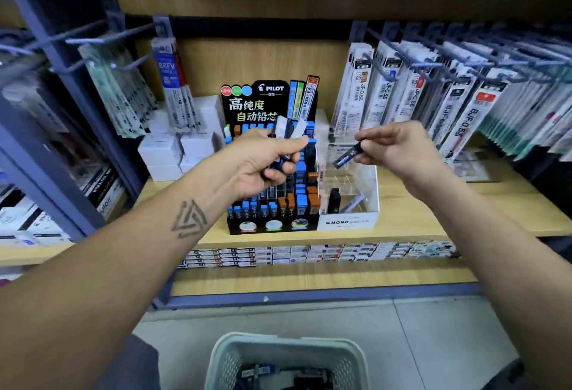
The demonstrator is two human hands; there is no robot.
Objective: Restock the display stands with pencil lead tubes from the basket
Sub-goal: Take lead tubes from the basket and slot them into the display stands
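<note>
Wooden shelving point(402, 219) in a stationery aisle forms the work area, with refill packs point(458, 101) hanging from metal pegs to the right and more packs point(123, 92) on pegs to the left. White boxes point(173, 148) are stacked on the shelf at left.

Two display stands sit side by side at the centre of the shelf. A black tiered stand point(272, 203) with a printed header card holds rows of tubes with blue and orange caps; several of its slots show no tube. Just beside it on the right stands a clear acrylic stand point(349, 197) with a white base; a dark tube point(334, 200) and a pale one lie in its lower compartments.

The left hand point(266, 163) is raised in front of the black stand, its fingers curled round a bundle of lead tubes point(286, 132) whose pale ends project above the thumb.

The right hand point(399, 148) is held above the acrylic stand. Its thumb and fingertips pinch one end of a single dark lead tube point(348, 155), which tilts down to the left, apart from both stands.

A pale green mesh basket point(288, 346) stands on the floor below, at the lower edge of the view, with further tubes point(257, 371) lying inside it.
</note>
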